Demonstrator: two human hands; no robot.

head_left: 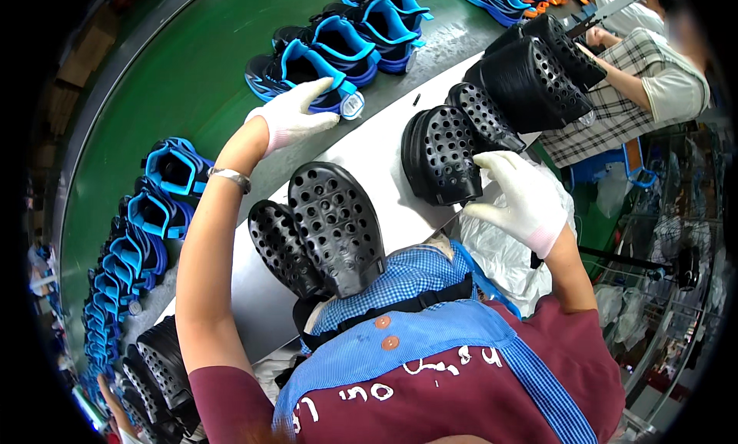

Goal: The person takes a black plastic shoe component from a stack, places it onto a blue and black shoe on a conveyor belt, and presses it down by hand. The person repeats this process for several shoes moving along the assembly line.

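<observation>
While the black perforated clog pair (442,156) is lying on the grey workbench (369,148) just ahead of the person, the gloved right hand (523,202) is touching its near edge, fingers loosely curled but not gripping it. The gloved left hand (290,117) is reaching over the bench edge, fingers spread and released, hovering at a blue sneaker (307,75) on the green conveyor belt (192,67). Another pair of black clogs (323,229) is resting close to the person's chest. A co-worker in a plaid shirt (646,90) is standing beside stacked clogs (538,67).
</observation>
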